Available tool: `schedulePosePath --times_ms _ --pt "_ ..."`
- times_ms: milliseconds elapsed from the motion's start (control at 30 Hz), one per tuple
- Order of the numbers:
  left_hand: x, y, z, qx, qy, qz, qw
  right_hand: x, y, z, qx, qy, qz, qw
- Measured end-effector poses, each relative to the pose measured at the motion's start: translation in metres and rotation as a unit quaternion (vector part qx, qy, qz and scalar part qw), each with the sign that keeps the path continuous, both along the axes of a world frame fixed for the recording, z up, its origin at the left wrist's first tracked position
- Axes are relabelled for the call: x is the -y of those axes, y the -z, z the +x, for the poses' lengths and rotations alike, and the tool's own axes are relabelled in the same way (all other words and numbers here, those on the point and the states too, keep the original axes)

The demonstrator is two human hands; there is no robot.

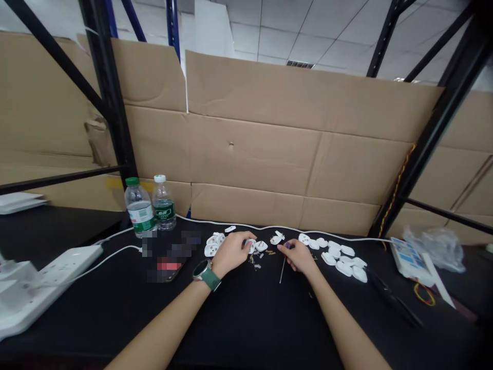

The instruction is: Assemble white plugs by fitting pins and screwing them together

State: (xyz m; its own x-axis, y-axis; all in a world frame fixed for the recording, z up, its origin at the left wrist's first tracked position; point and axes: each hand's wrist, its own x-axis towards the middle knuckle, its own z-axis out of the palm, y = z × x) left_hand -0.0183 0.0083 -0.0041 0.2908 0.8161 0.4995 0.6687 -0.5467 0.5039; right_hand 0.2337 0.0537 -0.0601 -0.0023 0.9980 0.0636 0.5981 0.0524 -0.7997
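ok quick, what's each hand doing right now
Left hand: closed on a white plug part.
Right hand: closed on a purple-handled screwdriver, tip pointing down toward the black table.

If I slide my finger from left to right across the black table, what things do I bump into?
Power strip → green-capped bottle → white-capped bottle → left hand → right hand → white plug shells → clear plastic bag.

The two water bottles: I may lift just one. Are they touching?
Cannot tell. In the head view the green-capped bottle overlaps the white-capped bottle, hiding any gap.
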Motion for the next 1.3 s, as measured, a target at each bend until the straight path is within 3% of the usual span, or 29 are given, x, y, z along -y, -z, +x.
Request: schedulePosePath --times_ms 600,800,900,1000,1100,1167,1300 --pt "0.007 -0.001 0.005 0.008 -0.031 0.015 0.999 -0.001 0.004 0.0 0.04 -0.043 0.043 0.997" --pt "-0.003 0.002 0.0 0.051 -0.023 -0.013 0.998 0.005 -0.008 -0.004 0.065 -0.013 0.186 0.98" --pt "-0.013 0.007 -0.004 0.093 -0.013 -0.039 0.995 0.015 -0.02 -0.013 0.083 -0.109 0.255 0.957" --pt "-0.02 0.012 -0.008 0.116 -0.012 -0.064 0.991 0.025 -0.034 -0.026 0.14 -0.244 0.303 0.911" --pt "-0.024 0.015 -0.01 0.124 -0.007 -0.075 0.989 0.027 -0.044 -0.04 0.222 -0.322 0.317 0.864" --pt "-0.024 0.014 -0.01 0.12 -0.007 -0.067 0.99 0.025 -0.046 -0.048 0.25 -0.345 0.314 0.848" --pt "-0.02 0.013 -0.009 0.1 -0.014 -0.037 0.994 0.018 -0.04 -0.055 0.24 -0.331 0.306 0.86"
